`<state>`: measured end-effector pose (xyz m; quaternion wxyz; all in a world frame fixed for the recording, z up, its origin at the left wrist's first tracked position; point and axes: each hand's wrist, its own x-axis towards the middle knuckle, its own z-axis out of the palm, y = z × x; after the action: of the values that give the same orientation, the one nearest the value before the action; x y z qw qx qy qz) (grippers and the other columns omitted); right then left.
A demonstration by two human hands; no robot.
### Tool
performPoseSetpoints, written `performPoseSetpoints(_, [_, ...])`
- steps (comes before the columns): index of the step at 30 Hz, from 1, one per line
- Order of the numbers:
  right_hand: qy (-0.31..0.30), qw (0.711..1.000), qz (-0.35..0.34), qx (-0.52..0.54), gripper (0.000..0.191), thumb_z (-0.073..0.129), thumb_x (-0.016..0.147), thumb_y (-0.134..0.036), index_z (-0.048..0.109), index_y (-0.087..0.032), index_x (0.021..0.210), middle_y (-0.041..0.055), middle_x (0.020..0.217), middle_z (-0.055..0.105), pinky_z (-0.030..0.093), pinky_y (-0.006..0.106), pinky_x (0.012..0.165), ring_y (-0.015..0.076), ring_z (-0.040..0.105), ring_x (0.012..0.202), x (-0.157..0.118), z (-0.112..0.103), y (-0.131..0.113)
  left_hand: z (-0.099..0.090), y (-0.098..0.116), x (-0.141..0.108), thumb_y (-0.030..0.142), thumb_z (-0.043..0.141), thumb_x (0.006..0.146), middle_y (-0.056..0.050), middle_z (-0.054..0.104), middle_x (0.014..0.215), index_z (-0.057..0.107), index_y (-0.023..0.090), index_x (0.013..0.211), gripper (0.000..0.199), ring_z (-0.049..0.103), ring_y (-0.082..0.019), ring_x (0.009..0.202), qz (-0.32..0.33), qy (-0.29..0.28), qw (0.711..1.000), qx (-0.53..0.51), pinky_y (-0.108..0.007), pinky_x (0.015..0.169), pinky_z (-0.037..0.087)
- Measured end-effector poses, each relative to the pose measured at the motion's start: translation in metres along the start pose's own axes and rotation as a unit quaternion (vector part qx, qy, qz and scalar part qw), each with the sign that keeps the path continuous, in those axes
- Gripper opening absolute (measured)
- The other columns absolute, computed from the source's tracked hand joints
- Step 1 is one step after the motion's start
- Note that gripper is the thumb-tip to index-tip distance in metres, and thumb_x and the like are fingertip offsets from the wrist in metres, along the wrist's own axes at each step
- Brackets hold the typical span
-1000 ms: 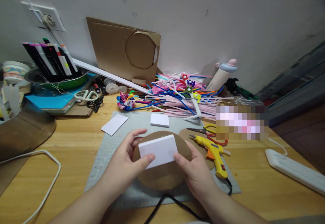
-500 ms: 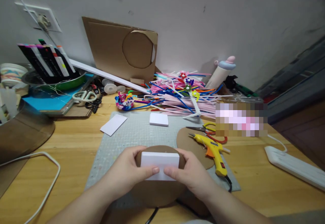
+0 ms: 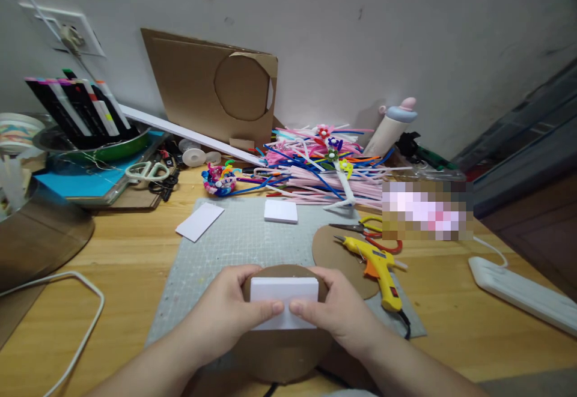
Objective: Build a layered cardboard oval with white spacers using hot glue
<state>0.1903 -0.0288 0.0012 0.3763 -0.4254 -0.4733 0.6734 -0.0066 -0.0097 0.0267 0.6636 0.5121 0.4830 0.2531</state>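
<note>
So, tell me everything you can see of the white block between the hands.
The white block is a plain rectangle, long edges running left to right, with a narrow far edge showing its thickness. It looks like foam board or layered card, with no visible marks or damage. It sits against the brown cardboard disc. The left hand and right hand press its face with their thumbs, tips apart. Whether it is glued, I cannot tell.

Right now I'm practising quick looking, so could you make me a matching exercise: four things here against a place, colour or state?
1. nearest white block
2. glue gun
3. cardboard sheet
4. bottle

A. leaning on the wall
B. pale, with a blue-and-pink top
C. held by left hand and right hand
D. yellow, with an orange trigger

Pairs: 1-C, 2-D, 3-A, 4-B
</note>
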Motion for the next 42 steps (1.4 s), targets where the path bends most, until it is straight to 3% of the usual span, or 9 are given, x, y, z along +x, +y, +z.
performPoseSetpoints(9, [-0.001,0.999,0.028,0.022,0.042,0.081,0.069,-0.036,0.067,-0.015,0.102,0.0067,0.094,0.071,0.048,0.031,0.075,0.0214,0.064,0.084,0.004,-0.002,-0.003,-0.001,-0.006,0.004,0.034,0.078,0.063,-0.005,0.071,0.079,0.069,0.012,0.087,0.034,0.062,-0.018,0.070,0.009,0.007,1.000,-0.029,-0.025,0.061,0.046])
performPoseSetpoints(14, [-0.020,0.980,-0.012,0.198,0.051,0.077,0.075,-0.035,0.057,-0.022,0.120,0.0068,0.110,0.068,0.049,0.033,0.083,0.0219,0.064,0.096,0.005,-0.005,-0.006,-0.005,0.003,0.004,0.038,0.075,0.069,-0.009,0.072,0.102,0.059,0.015,0.118,0.056,0.067,-0.023,0.083,0.006,0.086,0.975,-0.203,-0.031,0.072,0.051])
performPoseSetpoints(17, [-0.033,0.966,-0.007,0.258,0.042,0.068,0.083,-0.040,0.056,-0.024,0.120,0.0067,0.114,0.067,0.051,0.033,0.079,0.0220,0.064,0.097,0.006,-0.003,-0.004,-0.010,0.005,0.006,0.041,0.061,0.082,-0.009,0.068,0.114,0.054,0.019,0.126,0.050,0.066,-0.023,0.093,0.027,0.134,0.946,-0.295,-0.031,0.075,0.051])
performPoseSetpoints(19, [-0.009,0.963,0.015,0.270,0.040,0.066,0.085,-0.038,0.056,-0.024,0.120,0.0065,0.112,0.068,0.052,0.034,0.078,0.0223,0.065,0.096,0.007,0.000,-0.002,-0.013,0.004,0.007,0.036,0.059,0.084,-0.007,0.067,0.118,0.054,0.019,0.126,0.046,0.064,-0.022,0.099,0.029,0.124,0.946,-0.299,-0.028,0.076,0.050])
performPoseSetpoints(24, [0.114,0.956,-0.004,0.271,0.045,0.071,0.080,-0.030,0.057,-0.021,0.121,0.0066,0.105,0.071,0.052,0.035,0.082,0.0239,0.067,0.093,0.012,0.001,0.000,-0.014,0.004,0.001,0.031,0.062,0.082,-0.008,0.067,0.118,0.053,0.018,0.128,0.049,0.063,-0.023,0.103,0.023,-0.012,0.965,-0.261,-0.030,0.082,0.048])
performPoseSetpoints(27, [0.116,0.958,0.002,0.264,0.042,0.071,0.080,-0.029,0.059,-0.021,0.120,0.0060,0.103,0.072,0.052,0.034,0.081,0.0236,0.067,0.093,0.012,0.000,-0.003,-0.014,0.005,0.000,0.036,0.059,0.084,-0.009,0.065,0.120,0.052,0.019,0.128,0.047,0.063,-0.023,0.102,0.018,-0.019,0.971,-0.236,-0.030,0.082,0.048])
performPoseSetpoints(32, [0.100,0.968,0.013,0.230,0.037,0.066,0.083,-0.034,0.059,-0.020,0.117,0.0048,0.099,0.072,0.053,0.028,0.070,0.0200,0.067,0.086,0.012,-0.002,-0.005,-0.020,0.007,0.006,0.031,0.069,0.076,-0.006,0.065,0.110,0.042,0.023,0.133,0.064,0.064,-0.021,0.096,0.009,0.071,0.985,-0.158,-0.028,0.076,0.048])
performPoseSetpoints(37, [0.046,0.990,0.061,0.120,0.034,0.068,0.077,-0.037,0.053,-0.020,0.102,-0.0027,0.068,0.065,0.049,0.020,0.042,0.0138,0.064,0.053,0.014,-0.003,0.000,-0.038,0.003,0.016,0.039,0.067,0.073,-0.008,0.061,0.112,0.046,0.020,0.131,0.065,0.061,-0.022,0.098,0.028,0.156,0.987,-0.028,-0.029,0.078,0.048])
performPoseSetpoints(42, [-0.001,0.989,0.116,0.086,0.036,0.072,0.070,-0.039,0.048,-0.018,0.088,-0.0011,0.066,0.065,0.049,0.019,0.044,0.0149,0.067,0.056,0.014,0.006,0.010,-0.057,-0.014,0.031,0.045,0.058,0.078,-0.013,0.045,0.131,0.041,0.019,0.134,0.064,0.057,-0.025,0.105,0.091,0.262,0.948,0.156,-0.038,0.087,0.047])
